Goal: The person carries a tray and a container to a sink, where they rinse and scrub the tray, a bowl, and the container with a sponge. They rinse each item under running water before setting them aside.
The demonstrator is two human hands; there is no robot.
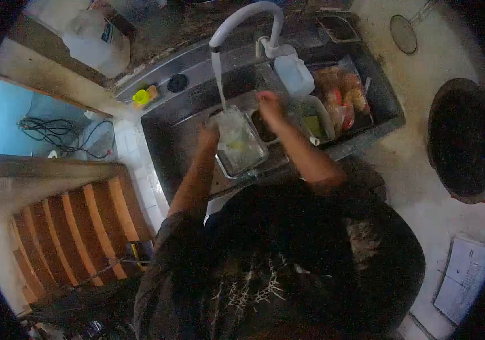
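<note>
Container (260, 160): in the sink (157, 141), beneath the running faucet (276, 20); see-through, with water and something yellowish green inside.
Handling: probably stiff, slippery when wet, heavier with water; perhaps breakable.
Hold: best by opposite rims, kept level.
Left grip (209, 133): closed on the container's left rim, fingertips hidden.
Right grip (269, 105): over the smaller tub (265, 140), blurred; cannot tell whether wide, narrow or holding anything.
Edges: smaller tub just beside on the right, sink's front edge near.
Room: more to the left within the sink.
</note>
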